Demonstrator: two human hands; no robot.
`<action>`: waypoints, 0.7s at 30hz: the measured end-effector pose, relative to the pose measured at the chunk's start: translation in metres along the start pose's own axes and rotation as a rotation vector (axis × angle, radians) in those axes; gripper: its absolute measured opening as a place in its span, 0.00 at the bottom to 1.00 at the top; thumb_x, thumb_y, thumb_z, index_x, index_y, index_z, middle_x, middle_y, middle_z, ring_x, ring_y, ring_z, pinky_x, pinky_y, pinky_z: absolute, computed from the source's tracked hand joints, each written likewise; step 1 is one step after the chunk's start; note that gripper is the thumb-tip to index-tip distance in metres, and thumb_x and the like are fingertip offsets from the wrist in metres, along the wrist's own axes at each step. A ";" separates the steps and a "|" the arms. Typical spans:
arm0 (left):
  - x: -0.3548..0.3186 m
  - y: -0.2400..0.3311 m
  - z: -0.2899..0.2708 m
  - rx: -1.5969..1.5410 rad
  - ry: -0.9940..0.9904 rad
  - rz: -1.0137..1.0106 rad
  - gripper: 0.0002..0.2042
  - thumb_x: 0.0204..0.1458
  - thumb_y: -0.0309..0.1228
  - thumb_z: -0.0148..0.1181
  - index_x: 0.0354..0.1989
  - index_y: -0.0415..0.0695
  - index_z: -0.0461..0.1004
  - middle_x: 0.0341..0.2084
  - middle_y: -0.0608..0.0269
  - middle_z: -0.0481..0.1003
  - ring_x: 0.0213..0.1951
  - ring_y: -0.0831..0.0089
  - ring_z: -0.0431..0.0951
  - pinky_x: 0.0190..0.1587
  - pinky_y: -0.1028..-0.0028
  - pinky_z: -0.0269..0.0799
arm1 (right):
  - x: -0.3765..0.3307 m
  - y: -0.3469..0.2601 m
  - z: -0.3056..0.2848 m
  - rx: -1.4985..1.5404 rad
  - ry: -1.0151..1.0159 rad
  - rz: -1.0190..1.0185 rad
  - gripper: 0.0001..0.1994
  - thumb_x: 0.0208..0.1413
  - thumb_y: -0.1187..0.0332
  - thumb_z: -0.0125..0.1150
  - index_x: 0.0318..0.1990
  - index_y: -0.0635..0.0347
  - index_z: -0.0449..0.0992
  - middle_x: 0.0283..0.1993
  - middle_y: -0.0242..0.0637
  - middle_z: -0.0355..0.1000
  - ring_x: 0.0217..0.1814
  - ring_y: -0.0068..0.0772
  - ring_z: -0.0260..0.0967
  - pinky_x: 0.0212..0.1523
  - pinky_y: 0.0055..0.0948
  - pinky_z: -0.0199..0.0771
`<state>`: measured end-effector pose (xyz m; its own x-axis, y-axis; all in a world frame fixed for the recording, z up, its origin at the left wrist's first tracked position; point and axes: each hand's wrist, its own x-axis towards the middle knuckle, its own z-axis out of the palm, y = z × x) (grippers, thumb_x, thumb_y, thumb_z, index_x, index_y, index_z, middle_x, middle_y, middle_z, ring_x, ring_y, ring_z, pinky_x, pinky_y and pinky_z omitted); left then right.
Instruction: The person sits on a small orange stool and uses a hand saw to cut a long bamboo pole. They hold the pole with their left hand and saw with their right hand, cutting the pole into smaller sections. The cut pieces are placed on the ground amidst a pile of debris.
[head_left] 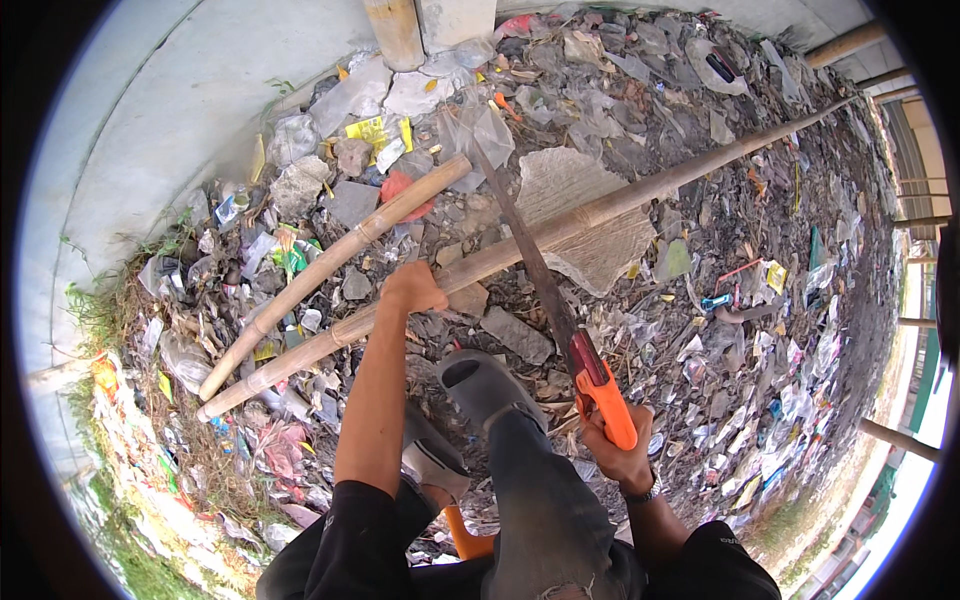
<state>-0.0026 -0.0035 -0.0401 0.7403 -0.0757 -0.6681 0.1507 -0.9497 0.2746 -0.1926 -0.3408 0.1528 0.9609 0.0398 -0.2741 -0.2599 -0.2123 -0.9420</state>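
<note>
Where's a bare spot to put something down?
The broken concrete slab has a bare patch on each side of the long bamboo pole crossing it, with the saw near their left. It's crowded between that pole and the shorter pole, with rubble and litter. Litter also lies thick right of the saw.

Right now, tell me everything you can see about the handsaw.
The handsaw has a long, straight, dark brownish blade that looks like metal, a dark red section at its base and a bright orange, plastic-looking handle. The right hand grips the handle. The blade points away and leftward, crossing over the long bamboo pole; contact between them is hard to judge.
</note>
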 end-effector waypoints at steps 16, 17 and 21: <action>-0.018 0.015 0.015 0.036 0.265 -0.025 0.26 0.43 0.49 0.68 0.46 0.42 0.85 0.38 0.40 0.84 0.45 0.46 0.85 0.51 0.54 0.81 | -0.029 0.005 0.015 -0.141 -0.029 0.184 0.08 0.51 0.72 0.69 0.26 0.63 0.75 0.20 0.27 0.70 0.22 0.13 0.65 0.25 0.23 0.68; -0.017 0.016 0.017 0.025 0.278 -0.030 0.25 0.43 0.48 0.67 0.45 0.42 0.85 0.38 0.39 0.83 0.45 0.45 0.85 0.51 0.54 0.81 | -0.032 0.003 0.015 -0.160 -0.032 0.195 0.08 0.50 0.72 0.70 0.25 0.63 0.75 0.20 0.27 0.70 0.22 0.13 0.65 0.25 0.23 0.68; -0.021 0.020 0.015 -0.035 0.311 -0.035 0.21 0.46 0.42 0.64 0.43 0.41 0.86 0.38 0.38 0.83 0.45 0.44 0.85 0.51 0.53 0.81 | -0.040 -0.009 0.005 -0.217 -0.082 0.223 0.09 0.50 0.72 0.70 0.24 0.62 0.74 0.19 0.27 0.69 0.20 0.15 0.65 0.25 0.24 0.67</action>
<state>-0.0249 -0.0256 -0.0316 0.8983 0.0589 -0.4354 0.1984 -0.9385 0.2825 -0.2290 -0.3356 0.1710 0.8694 0.0455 -0.4921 -0.4284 -0.4272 -0.7963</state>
